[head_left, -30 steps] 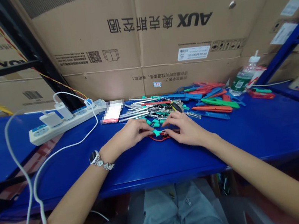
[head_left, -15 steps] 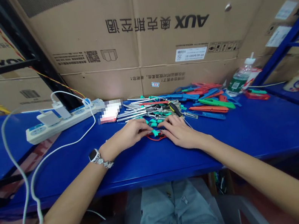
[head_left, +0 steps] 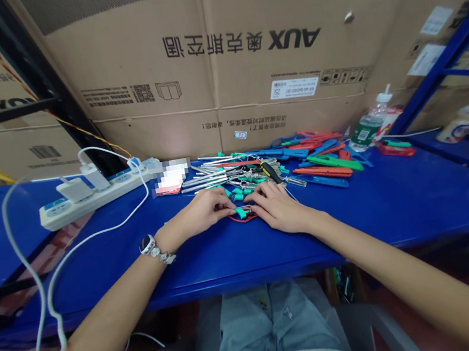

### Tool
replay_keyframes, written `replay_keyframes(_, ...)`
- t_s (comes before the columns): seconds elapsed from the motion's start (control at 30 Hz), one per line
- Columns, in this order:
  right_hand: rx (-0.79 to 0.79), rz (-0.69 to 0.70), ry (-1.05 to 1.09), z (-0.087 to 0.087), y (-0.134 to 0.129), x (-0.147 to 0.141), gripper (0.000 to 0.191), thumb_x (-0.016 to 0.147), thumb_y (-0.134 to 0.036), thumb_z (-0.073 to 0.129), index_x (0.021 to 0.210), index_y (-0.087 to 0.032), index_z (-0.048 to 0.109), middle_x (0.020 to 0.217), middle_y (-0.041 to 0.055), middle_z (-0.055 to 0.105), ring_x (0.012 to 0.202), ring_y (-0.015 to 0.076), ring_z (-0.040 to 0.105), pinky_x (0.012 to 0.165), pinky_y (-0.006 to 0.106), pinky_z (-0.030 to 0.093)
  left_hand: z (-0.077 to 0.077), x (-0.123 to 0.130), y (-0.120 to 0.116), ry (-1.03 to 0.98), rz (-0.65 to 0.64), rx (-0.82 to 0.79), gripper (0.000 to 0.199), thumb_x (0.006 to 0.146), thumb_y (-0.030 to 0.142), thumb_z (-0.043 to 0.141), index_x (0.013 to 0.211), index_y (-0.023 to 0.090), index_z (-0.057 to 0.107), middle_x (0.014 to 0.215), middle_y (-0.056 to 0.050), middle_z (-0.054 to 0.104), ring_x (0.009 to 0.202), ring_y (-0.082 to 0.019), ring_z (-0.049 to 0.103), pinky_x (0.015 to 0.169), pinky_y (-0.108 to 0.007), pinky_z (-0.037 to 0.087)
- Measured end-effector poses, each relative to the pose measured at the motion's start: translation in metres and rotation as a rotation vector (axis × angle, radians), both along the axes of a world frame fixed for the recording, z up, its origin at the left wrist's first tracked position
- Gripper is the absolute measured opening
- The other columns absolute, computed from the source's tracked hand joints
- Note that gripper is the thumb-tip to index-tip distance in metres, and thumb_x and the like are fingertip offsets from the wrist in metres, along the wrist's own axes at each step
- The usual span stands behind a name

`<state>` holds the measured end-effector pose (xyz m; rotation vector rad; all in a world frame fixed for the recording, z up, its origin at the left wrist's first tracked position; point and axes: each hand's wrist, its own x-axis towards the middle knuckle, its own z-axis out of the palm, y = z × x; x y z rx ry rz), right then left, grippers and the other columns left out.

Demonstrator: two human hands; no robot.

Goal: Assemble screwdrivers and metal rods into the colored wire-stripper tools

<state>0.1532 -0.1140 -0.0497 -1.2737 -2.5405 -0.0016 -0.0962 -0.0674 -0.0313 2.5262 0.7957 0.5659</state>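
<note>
On the blue table, our left hand pinches a small teal piece — a narrow grip. The piece sits between our hands, by a red cord. Our right hand curls beside it — grip, we cannot tell. Metal rods behind.

Soft light, dim beneath table, stretched edges, fine details blurred

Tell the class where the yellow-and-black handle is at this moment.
In the head view, the yellow-and-black handle lies slightly right of centre, just beyond the right hand, with silvery rods to its left and an orange piece to its right.
</note>
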Motion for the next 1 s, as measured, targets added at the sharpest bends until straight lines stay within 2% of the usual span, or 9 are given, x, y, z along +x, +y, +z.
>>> replay_keyframes(0.4,-0.005,0.066,0.013,0.001,0.002,0.001,0.036,0.108,-0.033,0.035,0.130,-0.021,0.059,0.117,0.0125,0.055,0.110,0.0264,0.051,0.099,0.047,0.042,-0.005,0.003,0.004,-0.086,-0.027,-0.063,0.017,0.094,0.033,0.068,0.095,0.021,0.080,0.087,-0.004,0.070,0.076,-0.015,0.064,0.073,-0.028,0.048)
replay_keyframes(0.67,-0.013,0.068,0.045,0.000,0.003,0.003,0.034,0.107,-0.035,0.038,0.129,-0.022,0.061,0.117,0.0118,0.056,0.110,0.0259,0.053,0.098,0.046,0.042,-0.008,0.005,-0.001,-0.133,0.028,-0.078,0.013,0.090,0.031,0.073,0.089,0.020,0.079,0.080,-0.003,0.070,0.072,-0.015,0.063,0.069,-0.028,0.047)
replay_keyframes(0.83,0.006,0.017,0.144,0.004,0.000,0.002,0.026,0.103,-0.037,0.053,0.122,-0.023,0.063,0.115,0.0096,0.061,0.111,0.0257,0.054,0.097,0.044,0.042,-0.009,0.006,-0.003,-0.129,0.004,-0.070,0.015,0.092,0.031,0.070,0.090,0.019,0.079,0.079,-0.003,0.068,0.070,-0.015,0.061,0.067,-0.028,0.046)
replay_keyframes(1.0,0.115,-0.017,0.219,0.011,-0.009,-0.015,0.024,0.093,-0.041,0.067,0.104,-0.020,0.070,0.100,0.0076,0.065,0.097,0.0241,0.058,0.088,0.041,0.043,-0.011,0.007,-0.005,-0.133,-0.024,-0.060,0.012,0.092,0.024,0.068,0.090,0.018,0.077,0.083,-0.003,0.066,0.074,-0.015,0.063,0.070,-0.028,0.048)
